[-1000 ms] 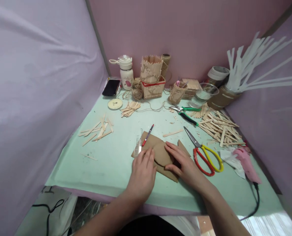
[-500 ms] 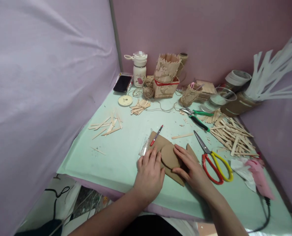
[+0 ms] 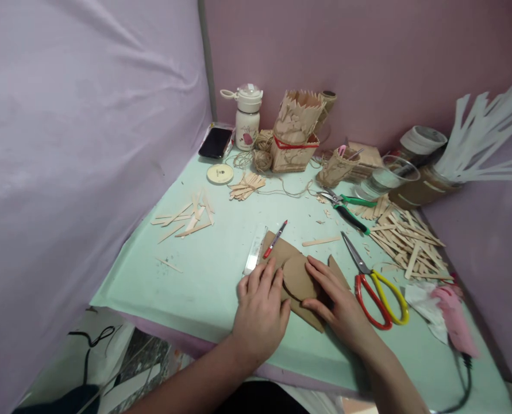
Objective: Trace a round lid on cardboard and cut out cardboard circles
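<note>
A round cardboard disc (image 3: 299,277) lies on top of a larger cardboard sheet (image 3: 279,246) near the table's front. My right hand (image 3: 339,302) grips the disc at its right edge, thumb in front and fingers behind. Flat on the sheet's left part rests my left hand (image 3: 262,305), its fingers stretched out close to the disc. A red-tipped pen (image 3: 275,239) lies across the sheet, with a clear ruler (image 3: 256,250) along its left edge. Right of my right fingers, a pointed cardboard scrap (image 3: 338,272) shows in part.
Red-and-yellow-handled scissors (image 3: 374,287) lie right of my right hand, near a pink glue gun (image 3: 456,322). Green-handled pruning shears (image 3: 348,208) and a heap of craft sticks (image 3: 411,241) are behind. A white bottle (image 3: 247,118), phone (image 3: 216,142) and stick-built boxes (image 3: 295,155) stand at the back.
The camera view has shifted slightly. Both hands keep nearly the same place on the cardboard, and nothing has been picked up or let go.
</note>
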